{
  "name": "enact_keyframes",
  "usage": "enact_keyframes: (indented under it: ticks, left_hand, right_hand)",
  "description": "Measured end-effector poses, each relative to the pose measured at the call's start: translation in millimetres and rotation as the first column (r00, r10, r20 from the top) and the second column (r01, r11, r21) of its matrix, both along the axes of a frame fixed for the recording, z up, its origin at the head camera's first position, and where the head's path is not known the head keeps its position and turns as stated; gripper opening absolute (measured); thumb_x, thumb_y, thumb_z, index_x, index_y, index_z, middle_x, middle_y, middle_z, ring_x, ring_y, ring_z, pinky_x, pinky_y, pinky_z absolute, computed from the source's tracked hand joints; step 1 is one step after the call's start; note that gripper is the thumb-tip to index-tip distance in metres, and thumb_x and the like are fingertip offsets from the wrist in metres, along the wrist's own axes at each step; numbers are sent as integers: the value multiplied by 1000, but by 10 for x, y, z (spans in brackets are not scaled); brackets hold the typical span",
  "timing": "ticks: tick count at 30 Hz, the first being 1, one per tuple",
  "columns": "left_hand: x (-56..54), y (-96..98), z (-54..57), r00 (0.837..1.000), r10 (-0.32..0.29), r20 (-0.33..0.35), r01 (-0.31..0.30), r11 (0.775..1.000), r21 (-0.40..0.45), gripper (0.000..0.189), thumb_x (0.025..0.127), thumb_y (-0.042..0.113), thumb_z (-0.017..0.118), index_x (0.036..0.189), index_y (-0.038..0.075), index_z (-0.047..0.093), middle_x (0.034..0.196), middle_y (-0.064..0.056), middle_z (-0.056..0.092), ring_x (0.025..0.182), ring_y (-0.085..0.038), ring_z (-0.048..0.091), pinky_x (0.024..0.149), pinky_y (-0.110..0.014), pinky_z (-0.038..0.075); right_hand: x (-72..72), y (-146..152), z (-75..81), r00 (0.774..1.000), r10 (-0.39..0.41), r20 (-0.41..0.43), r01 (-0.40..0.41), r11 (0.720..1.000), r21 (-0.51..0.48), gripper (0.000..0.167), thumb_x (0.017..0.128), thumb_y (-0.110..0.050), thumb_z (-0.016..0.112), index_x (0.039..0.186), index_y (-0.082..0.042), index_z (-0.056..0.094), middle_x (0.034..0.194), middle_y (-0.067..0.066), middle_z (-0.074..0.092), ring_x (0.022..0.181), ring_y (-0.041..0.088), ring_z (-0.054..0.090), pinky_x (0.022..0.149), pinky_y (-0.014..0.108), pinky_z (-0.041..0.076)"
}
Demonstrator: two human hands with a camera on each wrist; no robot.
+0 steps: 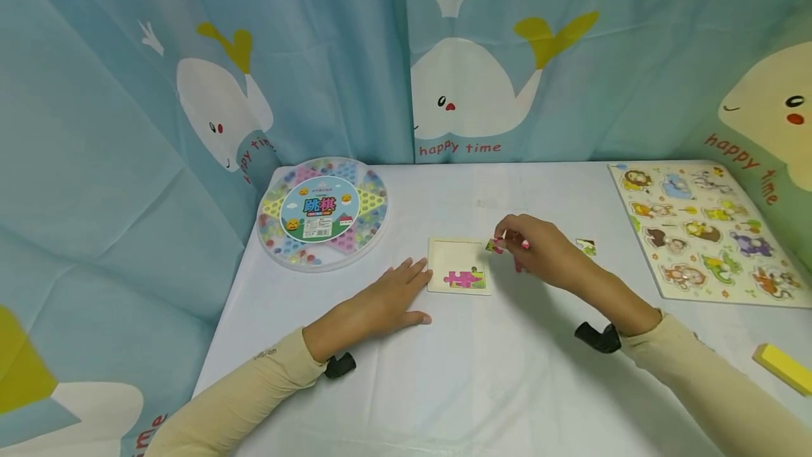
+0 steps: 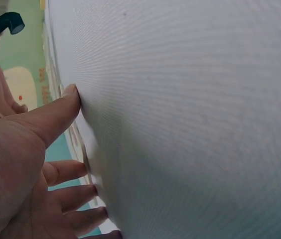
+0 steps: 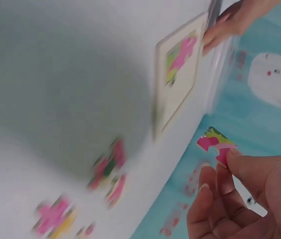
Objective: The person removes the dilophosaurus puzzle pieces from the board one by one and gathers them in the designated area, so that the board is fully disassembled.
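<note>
My left hand (image 1: 387,302) lies spread on the white table, fingertips at the left edge of a small square puzzle tray (image 1: 450,252). In its lower right corner the tray holds joined pink-and-green pieces (image 1: 466,279). My right hand (image 1: 548,252) is raised just right of the tray and pinches a pink-and-green puzzle piece (image 3: 215,143) between thumb and fingers. Beneath that hand lie loose pieces, among them a pink-and-yellow piece (image 3: 55,216) and a pink-and-dark piece (image 3: 108,164), blurred in the right wrist view. Another loose piece (image 1: 586,247) lies behind the right wrist.
A round Chinese checkers box (image 1: 374,235) with colored marbles stands at the back left. At the right lies an animal picture board (image 1: 666,231), with a yellow block (image 1: 784,369) nearer me. A blue whale-print curtain (image 1: 355,55) hangs behind the table.
</note>
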State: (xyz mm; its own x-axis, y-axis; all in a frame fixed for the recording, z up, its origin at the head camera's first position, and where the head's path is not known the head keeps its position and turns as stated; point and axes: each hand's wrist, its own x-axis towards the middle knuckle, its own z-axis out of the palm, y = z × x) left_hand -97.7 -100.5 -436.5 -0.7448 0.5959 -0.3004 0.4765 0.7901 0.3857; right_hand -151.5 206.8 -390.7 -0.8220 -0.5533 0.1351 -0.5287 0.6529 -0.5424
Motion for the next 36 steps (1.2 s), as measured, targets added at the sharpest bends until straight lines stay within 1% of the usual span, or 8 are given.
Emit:
enact_keyframes:
  ticks: [8, 13, 19, 22, 24, 27, 30, 36]
  left_hand:
    - [12, 0, 8, 1000, -6, -9, 6, 1000, -9, 83, 103, 48, 66, 166, 8, 31, 177, -10, 19, 163, -34, 17, 129, -52, 24]
    - [24, -1, 23, 1000, -2, -10, 2, 1000, -2, 82, 103, 47, 67, 166, 7, 32, 176, -11, 20, 163, -35, 18, 129, -53, 25]
    - [27, -4, 21, 1000, 2, -6, -2, 1000, 0, 82, 103, 48, 65, 166, 8, 31, 177, -11, 18, 163, -34, 16, 129, -52, 23]
    - [28, -9, 17, 1000, -3, -8, 3, 1000, 10, 82, 104, 48, 65, 167, 8, 30, 177, -10, 18, 163, -33, 15, 129, -53, 23]
    - [29, -15, 15, 1000, -5, -8, 5, 1000, 14, 82, 104, 48, 64, 167, 8, 30, 177, -10, 18, 163, -33, 15, 129, -53, 22]
    - [30, -18, 16, 1000, -3, -2, 3, 1000, 13, 82, 104, 48, 64, 167, 8, 30, 177, -10, 17, 164, -33, 15, 130, -53, 22]
    - [27, -17, 8, 1000, -2, -2, 2, 1000, 8, 83, 104, 48, 64, 167, 8, 29, 177, -10, 17, 164, -33, 14, 130, -53, 22]
    - [20, -17, -10, 1000, -8, -11, 8, 1000, 6, 83, 104, 49, 64, 167, 8, 29, 177, -10, 17, 164, -33, 14, 130, -52, 22]
  right_hand:
    - [56, 425, 97, 992, -97, 86, 93, 995, 46, 11, 102, -3, 68, 111, -5, 62, 98, 5, 72, 90, 21, 67, 70, 28, 53]
    - [97, 577, 85, 981, -43, 191, 38, 999, 31, 8, 102, -4, 68, 105, -10, 63, 93, 3, 70, 84, 21, 67, 69, 27, 52]
    - [140, 632, -62, 930, 53, 362, -47, 999, -28, 7, 103, -5, 66, 104, -12, 65, 93, 3, 67, 84, 21, 65, 72, 26, 54]
    - [152, 634, -155, 914, 105, 393, -91, 994, -54, 3, 103, -8, 67, 104, -11, 66, 95, 1, 67, 88, 18, 65, 76, 24, 53]
    - [152, 624, -196, 904, 100, 416, -89, 995, -46, 1, 104, -11, 67, 104, -11, 66, 95, 0, 67, 87, 17, 64, 77, 24, 53]
    - [148, 602, -247, 912, 91, 399, -84, 996, -36, 4, 103, -12, 69, 103, -9, 66, 93, -2, 66, 84, 12, 61, 74, 24, 51]
    - [145, 564, -288, 934, 54, 354, -59, 998, 1, 4, 102, -9, 70, 102, -10, 66, 93, -3, 67, 85, 8, 61, 75, 24, 52]
    - [136, 492, -333, 960, 0, 278, -23, 997, 79, 5, 100, -6, 72, 99, -9, 68, 94, -5, 69, 88, 8, 63, 77, 27, 54]
